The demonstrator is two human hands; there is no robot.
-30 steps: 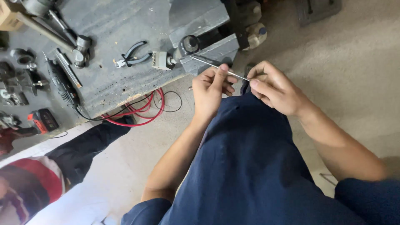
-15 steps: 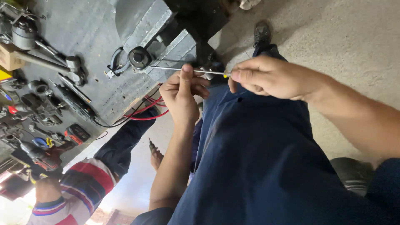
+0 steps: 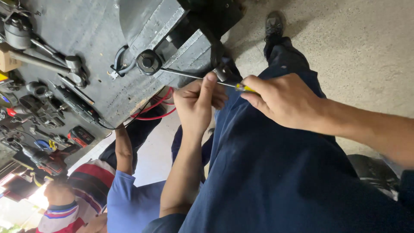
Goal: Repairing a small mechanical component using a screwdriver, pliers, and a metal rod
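At frame centre a screwdriver (image 3: 202,78) is being held: its yellow handle is being gripped in the closed right hand (image 3: 282,101), its thin shaft pinched by the left hand (image 3: 196,103). It is judged light, stiff and slippery on the steel, so the handle is being favoured for grip.

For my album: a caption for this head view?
Both hands, left and right, hold a yellow-handled screwdriver beside a cluttered workbench.

Grey workbench (image 3: 90,30); pliers (image 3: 120,62), hammers (image 3: 51,60), red wires (image 3: 157,105) on it

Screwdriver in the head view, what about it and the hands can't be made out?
- Screwdriver: handle hidden inside the right hand; only a yellow bit shows.
- Its tip: too small to tell against the black round part.
- Left hand: fingers curl under, grip on the shaft unclear.
- Workbench: cut off by the frame edge.
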